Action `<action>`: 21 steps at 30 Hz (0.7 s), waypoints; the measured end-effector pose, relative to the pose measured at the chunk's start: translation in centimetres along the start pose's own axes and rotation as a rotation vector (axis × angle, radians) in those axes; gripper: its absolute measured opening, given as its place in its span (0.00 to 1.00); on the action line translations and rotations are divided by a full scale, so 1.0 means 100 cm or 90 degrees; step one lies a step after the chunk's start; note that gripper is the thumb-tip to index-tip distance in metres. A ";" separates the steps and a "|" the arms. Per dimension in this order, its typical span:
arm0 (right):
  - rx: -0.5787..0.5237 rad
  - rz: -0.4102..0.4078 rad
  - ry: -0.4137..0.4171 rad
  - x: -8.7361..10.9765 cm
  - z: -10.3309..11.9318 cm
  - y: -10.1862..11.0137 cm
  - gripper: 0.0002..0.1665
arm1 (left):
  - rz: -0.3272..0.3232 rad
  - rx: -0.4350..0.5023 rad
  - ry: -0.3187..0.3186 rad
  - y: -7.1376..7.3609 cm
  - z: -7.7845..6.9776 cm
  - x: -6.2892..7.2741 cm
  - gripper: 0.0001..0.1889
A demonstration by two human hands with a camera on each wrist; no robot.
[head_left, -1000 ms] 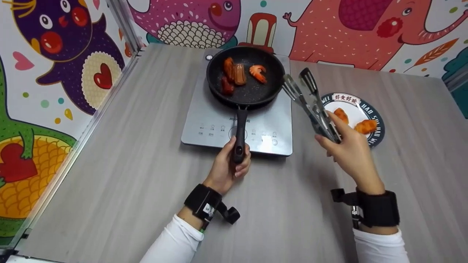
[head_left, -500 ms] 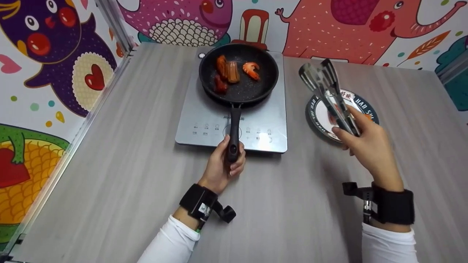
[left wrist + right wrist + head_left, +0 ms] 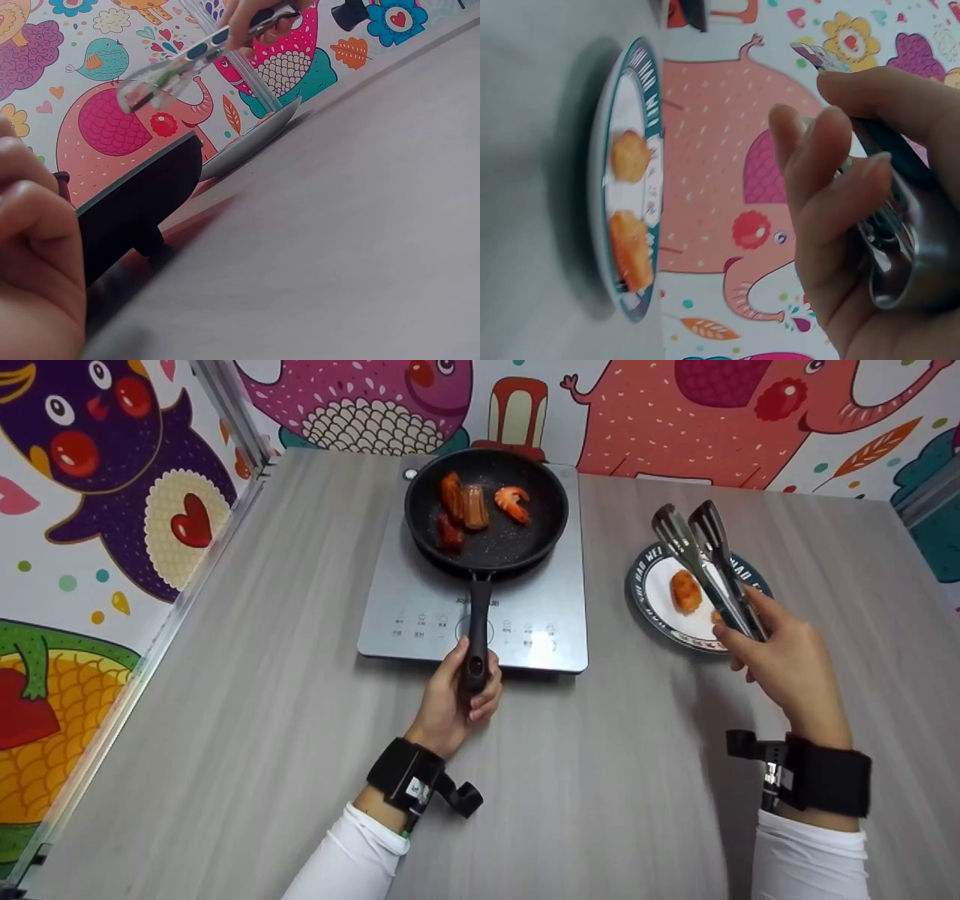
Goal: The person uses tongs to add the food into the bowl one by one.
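Note:
In the head view my left hand grips the handle of a black frying pan. Inside the pan lie a shrimp and several glossy reddish-brown pieces of food. My right hand holds metal tongs, their tips apart with nothing between them. The tongs hang over a dark-rimmed plate, partly covering it. On that plate sits an orange fried-looking piece; the right wrist view also shows a second, longer orange piece.
The pan stands on a silver induction cooker with touch controls. Wood-grain tabletop surrounds it. Walls with cartoon animals close off the back and left side, joined by a metal corner strip.
My right hand has carried the tongs rightward from beside the pan to over the plate. The view shifted a little; my left hand keeps its hold on the pan handle.

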State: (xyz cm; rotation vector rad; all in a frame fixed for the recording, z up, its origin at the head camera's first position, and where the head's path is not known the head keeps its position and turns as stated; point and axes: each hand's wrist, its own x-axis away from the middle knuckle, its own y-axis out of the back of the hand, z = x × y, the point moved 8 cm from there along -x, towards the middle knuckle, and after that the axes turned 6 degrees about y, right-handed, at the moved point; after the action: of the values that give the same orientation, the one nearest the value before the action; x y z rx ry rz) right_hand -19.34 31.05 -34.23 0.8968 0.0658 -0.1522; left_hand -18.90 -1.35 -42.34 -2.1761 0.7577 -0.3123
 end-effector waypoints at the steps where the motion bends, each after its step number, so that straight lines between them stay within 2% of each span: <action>1: 0.003 0.007 -0.002 0.000 -0.003 -0.001 0.41 | 0.000 0.000 0.000 0.000 0.000 0.000 0.22; 11: 0.026 0.105 -0.062 0.002 -0.031 -0.010 0.41 | 0.002 0.002 0.000 0.001 0.001 0.000 0.22; 21: 0.020 0.179 -0.116 0.007 -0.045 -0.016 0.42 | 0.001 -0.012 -0.003 0.000 0.000 0.000 0.22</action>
State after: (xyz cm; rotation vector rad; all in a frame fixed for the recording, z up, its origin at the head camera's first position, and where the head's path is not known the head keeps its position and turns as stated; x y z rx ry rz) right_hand -18.91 33.52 -38.33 0.9109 -0.2319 0.0286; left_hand -18.89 -1.37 -42.32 -2.1920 0.7629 -0.2996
